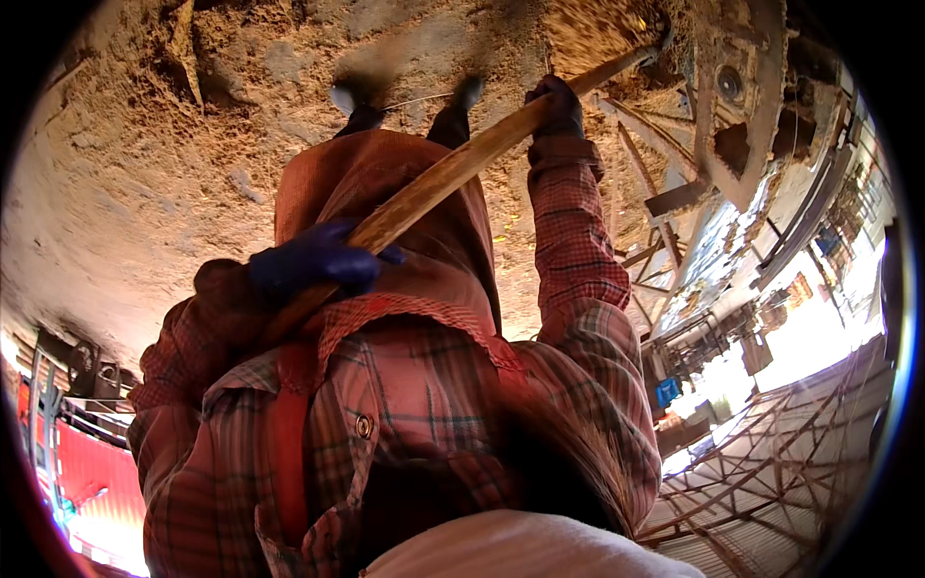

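Note:
A long wooden tool handle (453, 166) runs slantwise across my front, from beside my left forearm up to the far right. My left hand (318, 260), in a blue glove, is wrapped round its near part at my waist. Farther along, my right hand (557, 108) grips the handle in a dark glove, that arm stretched forward. The handle's far end reaches loose brown material (593, 34) that is smeared by motion; what kind of tool head it has, I cannot make out. A reddish-brown apron (381, 188) hangs beneath the handle.
Brown crumbly material covers the ground (231, 125) around my shoes (467, 93). To the right stands a rusty metal frame (674, 164) with slanting bars, near my right arm. Machine parts (85, 366) and a red panel (96, 472) show at the left rim.

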Available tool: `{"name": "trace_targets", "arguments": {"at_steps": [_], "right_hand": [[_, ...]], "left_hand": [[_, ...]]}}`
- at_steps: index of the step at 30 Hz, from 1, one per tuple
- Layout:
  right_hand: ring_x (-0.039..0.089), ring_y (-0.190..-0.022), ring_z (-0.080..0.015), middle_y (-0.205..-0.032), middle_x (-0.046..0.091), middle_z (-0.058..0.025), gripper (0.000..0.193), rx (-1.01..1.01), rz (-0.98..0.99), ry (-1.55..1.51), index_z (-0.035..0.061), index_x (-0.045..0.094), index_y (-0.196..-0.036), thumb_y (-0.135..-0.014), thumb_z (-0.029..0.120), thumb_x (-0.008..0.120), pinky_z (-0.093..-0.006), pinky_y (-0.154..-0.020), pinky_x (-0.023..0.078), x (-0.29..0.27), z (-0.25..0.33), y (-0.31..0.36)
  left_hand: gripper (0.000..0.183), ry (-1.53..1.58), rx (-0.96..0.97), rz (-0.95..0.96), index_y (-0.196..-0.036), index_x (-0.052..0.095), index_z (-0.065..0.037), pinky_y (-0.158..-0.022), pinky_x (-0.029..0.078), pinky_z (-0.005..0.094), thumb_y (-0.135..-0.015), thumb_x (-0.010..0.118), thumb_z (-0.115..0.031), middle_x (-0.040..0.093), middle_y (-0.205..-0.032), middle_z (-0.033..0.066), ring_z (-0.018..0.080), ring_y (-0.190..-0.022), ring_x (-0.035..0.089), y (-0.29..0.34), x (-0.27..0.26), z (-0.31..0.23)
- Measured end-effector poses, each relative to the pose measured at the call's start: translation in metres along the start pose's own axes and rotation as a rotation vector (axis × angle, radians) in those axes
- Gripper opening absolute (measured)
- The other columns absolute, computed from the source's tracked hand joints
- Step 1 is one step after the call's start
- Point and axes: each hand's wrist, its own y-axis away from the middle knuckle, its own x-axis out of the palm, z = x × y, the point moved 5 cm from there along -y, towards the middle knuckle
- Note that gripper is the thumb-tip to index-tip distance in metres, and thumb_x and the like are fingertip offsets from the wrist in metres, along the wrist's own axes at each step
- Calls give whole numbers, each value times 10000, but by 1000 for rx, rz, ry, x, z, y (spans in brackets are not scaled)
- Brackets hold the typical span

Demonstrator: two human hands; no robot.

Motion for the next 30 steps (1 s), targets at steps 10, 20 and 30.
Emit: {"name": "trace_targets", "arguments": {"at_steps": [10,20,30], "right_hand": [[512,-676,-239,-715,499,-91,288,254,394,-525,1,490,-828,-780,253,621,-379,-659,471,44,-64,70],[523,-572,-242,-671,547,-76,230,657,502,-365,77,545,-791,-766,300,598,-376,-555,476,112,-337,104],[521,-557,-281,-635,535,-100,214,582,519,-384,69,546,-750,-818,271,528,-411,-542,460,87,-358,21]], "left_hand": [[496,-331,-218,-252,-1153,483,10,-534,484,305,-761,637,-250,605,-690,84,165,-585,601,106,-39,16],[233,-1335,-691,-963,-865,564,-98,-636,494,477,-671,590,-225,615,-700,172,377,-682,603,277,-96,181],[210,-1306,-653,-1027,-872,518,-88,-619,489,460,-703,587,-191,596,-669,136,336,-654,604,192,-53,206]]}}
